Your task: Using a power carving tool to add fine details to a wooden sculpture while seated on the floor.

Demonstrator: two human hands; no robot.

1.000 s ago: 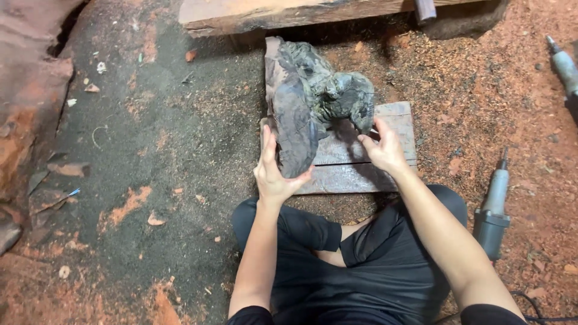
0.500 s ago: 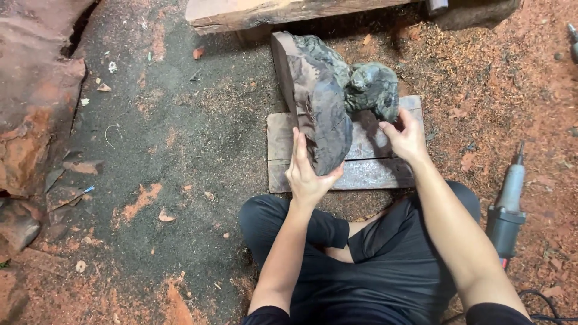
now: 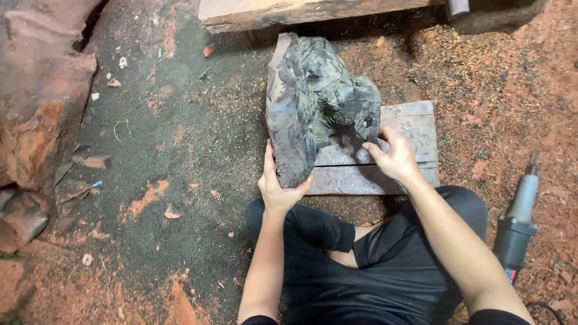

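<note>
Rock [image 3: 36, 120], reddish and cracked, fills the picture's nine o'clock side, with loose chips lying on the dark ground [image 3: 150, 138] beside it. Further along, the left hand [image 3: 278, 183] presses flat against the near left edge of a dark grey carved block [image 3: 313, 105], fingers spread upward along its side and thumb hooked under the lower tip, so this grip is open-palmed and bracing the block rather than clenched round it. The block stands tilted on its narrow end, a little above the picture's centre, its lower tip resting on a weathered grey plank [image 3: 397, 156] that lies flat on the ground. At twelve o'clock from the block lies a long pale timber beam [image 3: 289, 12], just beyond its upper end. The right hand [image 3: 394, 159], at four o'clock from the block, has its fingertips curled onto the rounded carved lobe on the block's right side, grasping it lightly while the palm hovers over the plank. The person sits cross-legged in black clothes at six o'clock, knees close against the plank's near edge. Reddish sawdust [image 3: 494, 72] covers the ground from one to five o'clock. A grey power tool [image 3: 521, 207] with a dark body lies on that sawdust at four o'clock, near the right knee and apart from both hands.
</note>
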